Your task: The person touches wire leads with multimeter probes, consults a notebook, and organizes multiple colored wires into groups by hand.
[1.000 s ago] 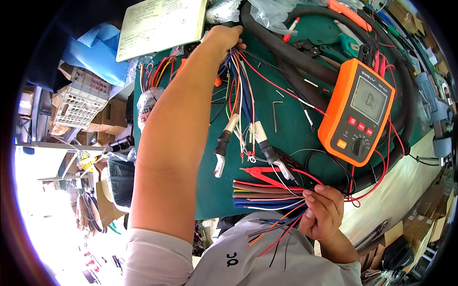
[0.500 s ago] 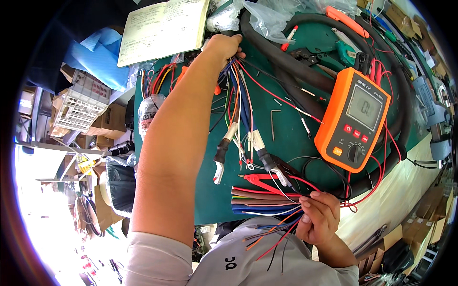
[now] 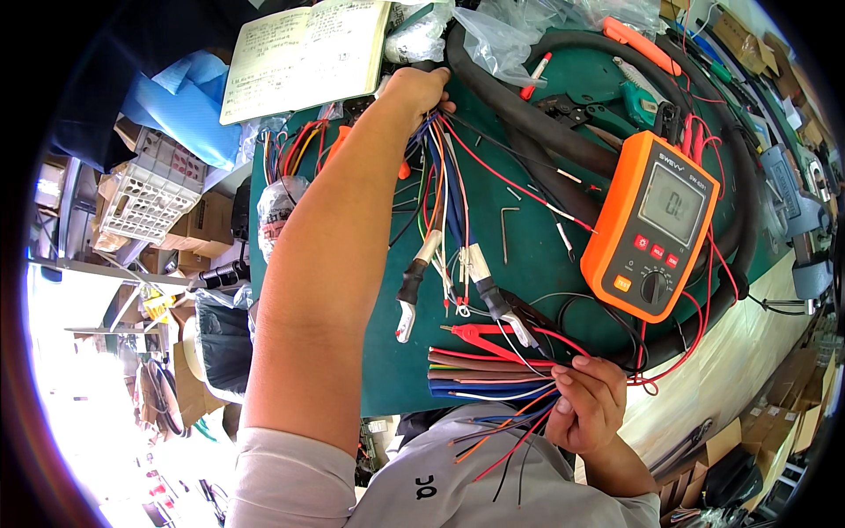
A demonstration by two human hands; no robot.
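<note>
Multicoloured plastic-sheathed wire bundle (image 3: 484, 375) down-left of orange boxy digital meter (image 3: 656, 231); long axis sideways, ends leftward. Right hand (image 3: 588, 400), nearer, pinches it. Left hand (image 3: 418, 93), up-left of meter: grip unclear.

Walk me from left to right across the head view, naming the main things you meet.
White crate, open notebook, left hand, bundle of cut wires, right hand holding them, orange meter.
</note>
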